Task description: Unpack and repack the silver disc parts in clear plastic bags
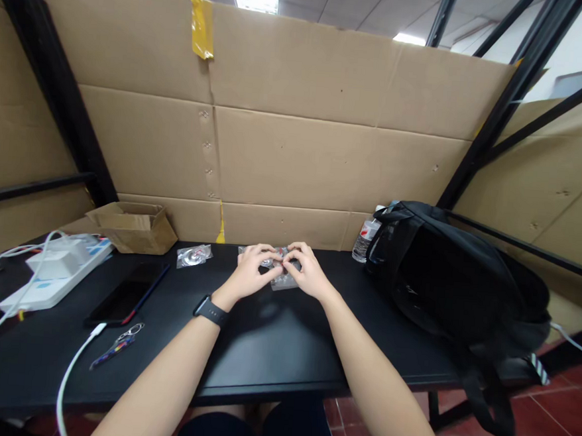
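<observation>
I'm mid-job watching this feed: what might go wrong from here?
The clear plastic packet at the left hand and right hand might slip; the hands partly hide it.

The white cable at the phone passes the table's front edge; a snag could drag the phone.

The backpack's strap hangs off the table and might catch.

Crinkled, glossy plastic packets (285, 283) gleam against a smooth, softly shining table (272, 349); the wall (295, 158) is matt cardboard, the backpack (490, 285) dull cloth, the tape (202, 29) glossy.
</observation>
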A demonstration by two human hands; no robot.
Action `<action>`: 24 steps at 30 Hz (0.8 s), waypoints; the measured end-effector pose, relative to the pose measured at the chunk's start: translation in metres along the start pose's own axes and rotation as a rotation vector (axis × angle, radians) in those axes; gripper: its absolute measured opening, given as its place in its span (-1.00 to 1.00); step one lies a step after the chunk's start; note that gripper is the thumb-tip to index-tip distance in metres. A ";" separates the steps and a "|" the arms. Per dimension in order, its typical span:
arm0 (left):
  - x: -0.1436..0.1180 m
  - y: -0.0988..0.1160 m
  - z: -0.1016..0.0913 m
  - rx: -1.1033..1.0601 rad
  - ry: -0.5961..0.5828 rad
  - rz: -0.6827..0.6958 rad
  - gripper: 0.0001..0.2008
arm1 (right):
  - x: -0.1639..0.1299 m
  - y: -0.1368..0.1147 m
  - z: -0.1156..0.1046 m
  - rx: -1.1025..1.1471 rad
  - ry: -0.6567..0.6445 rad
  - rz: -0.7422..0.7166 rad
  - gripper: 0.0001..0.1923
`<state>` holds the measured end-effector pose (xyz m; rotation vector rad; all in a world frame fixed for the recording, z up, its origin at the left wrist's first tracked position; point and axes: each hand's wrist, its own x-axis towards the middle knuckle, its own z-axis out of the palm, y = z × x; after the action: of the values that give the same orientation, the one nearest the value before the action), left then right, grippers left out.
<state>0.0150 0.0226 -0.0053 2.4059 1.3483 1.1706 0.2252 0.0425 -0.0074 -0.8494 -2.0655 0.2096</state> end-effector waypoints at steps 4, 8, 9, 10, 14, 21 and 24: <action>-0.002 -0.002 0.007 0.089 -0.099 0.033 -0.70 | 0.000 -0.001 -0.004 -0.016 0.005 -0.011 -0.97; -0.003 -0.004 0.013 0.110 -0.072 0.019 -0.61 | 0.004 0.000 -0.011 0.027 0.054 0.006 -0.91; -0.003 -0.004 0.015 0.105 -0.060 0.016 -0.56 | 0.005 0.002 -0.014 0.034 0.080 0.020 -0.90; -0.004 -0.004 0.017 0.097 -0.051 0.006 -0.50 | 0.005 0.006 -0.019 0.028 0.113 0.039 -0.89; -0.006 -0.005 0.029 0.079 -0.124 -0.039 -0.53 | 0.001 0.031 -0.037 -0.162 0.137 0.168 -0.90; -0.011 -0.002 0.031 0.072 -0.384 0.138 -0.70 | -0.014 0.069 -0.045 -0.439 -0.185 0.514 -0.86; -0.014 0.000 0.026 0.058 -0.504 0.192 -0.66 | -0.016 0.072 -0.043 -0.438 -0.230 0.556 -0.90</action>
<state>0.0294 0.0179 -0.0309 2.6661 1.0201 0.4971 0.3003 0.0799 -0.0237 -1.7363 -2.0703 0.1588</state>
